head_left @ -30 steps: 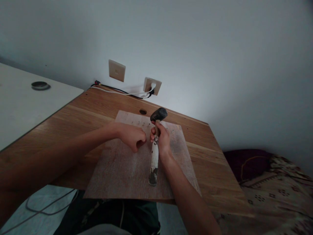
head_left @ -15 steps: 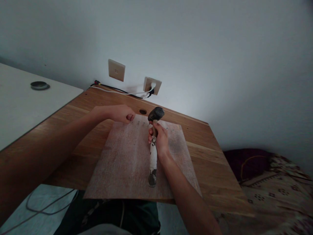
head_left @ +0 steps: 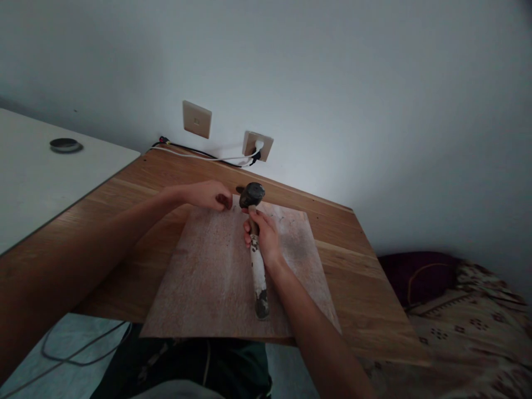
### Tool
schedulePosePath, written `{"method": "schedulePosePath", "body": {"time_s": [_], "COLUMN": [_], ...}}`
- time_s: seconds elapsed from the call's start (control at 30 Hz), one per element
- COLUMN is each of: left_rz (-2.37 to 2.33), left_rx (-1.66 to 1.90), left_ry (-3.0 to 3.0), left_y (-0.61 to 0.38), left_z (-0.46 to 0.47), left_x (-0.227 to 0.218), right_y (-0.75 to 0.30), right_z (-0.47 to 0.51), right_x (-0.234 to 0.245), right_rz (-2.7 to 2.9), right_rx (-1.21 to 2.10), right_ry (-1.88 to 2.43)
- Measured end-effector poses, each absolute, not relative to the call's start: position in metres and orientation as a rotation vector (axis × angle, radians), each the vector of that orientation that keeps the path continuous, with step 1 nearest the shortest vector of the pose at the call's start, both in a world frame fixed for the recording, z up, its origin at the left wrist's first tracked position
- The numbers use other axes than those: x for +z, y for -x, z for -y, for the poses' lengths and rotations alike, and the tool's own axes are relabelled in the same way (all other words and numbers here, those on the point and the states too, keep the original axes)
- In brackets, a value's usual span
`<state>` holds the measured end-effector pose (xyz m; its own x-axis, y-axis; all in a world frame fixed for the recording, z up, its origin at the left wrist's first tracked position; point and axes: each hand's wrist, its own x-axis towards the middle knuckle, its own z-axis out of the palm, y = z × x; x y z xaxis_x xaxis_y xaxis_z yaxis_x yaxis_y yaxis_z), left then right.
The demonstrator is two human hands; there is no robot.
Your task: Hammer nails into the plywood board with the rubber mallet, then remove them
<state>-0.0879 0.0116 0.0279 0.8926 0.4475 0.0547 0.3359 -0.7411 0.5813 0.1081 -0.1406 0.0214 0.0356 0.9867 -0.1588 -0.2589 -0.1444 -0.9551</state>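
Observation:
A mallet (head_left: pixel 258 266) with a black, thick head and a handle in worn white paint is gripped by my right hand (head_left: pixel 266 235), close below the head. The head hovers over the far part of a pale wooden board (head_left: pixel 208 277). My left hand (head_left: pixel 214 197) is closed at the board's far left edge, just left of the mallet head. Whatever its fingertips pinch is hidden. Small thin nails (head_left: pixel 271 215) show along the far side of the board, partly covered by my hands and the mallet.
The board lies on a brown wooden table (head_left: pixel 349 288). White and black cables (head_left: pixel 199 157) run along the wall to a socket (head_left: pixel 257 145). At left stands a white tabletop (head_left: pixel 33 183) with a round grommet (head_left: pixel 65 145). Patterned bedding (head_left: pixel 469 321) lies at right.
My right hand has moved the mallet left, so its head is closer to my left hand. My left hand has shifted slightly right and stays closed.

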Motion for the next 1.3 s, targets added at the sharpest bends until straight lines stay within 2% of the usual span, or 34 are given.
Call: {"method": "schedulePosePath", "body": {"time_s": [0.5,1.3], "left_rz": [-0.445,-0.605], "left_rx": [0.356,0.418], "left_ry": [-2.171,-2.154], "left_y": [0.095,0.097], "left_z": [-0.020,-0.018], "left_x": [0.015,0.013], "right_y": [-0.098,-0.092], "right_z": [0.138,0.139], "right_x": [0.020,0.016], "right_rz": [0.976,1.017], "right_rx": [1.599,1.570], "right_ry": [0.985,1.072]}}
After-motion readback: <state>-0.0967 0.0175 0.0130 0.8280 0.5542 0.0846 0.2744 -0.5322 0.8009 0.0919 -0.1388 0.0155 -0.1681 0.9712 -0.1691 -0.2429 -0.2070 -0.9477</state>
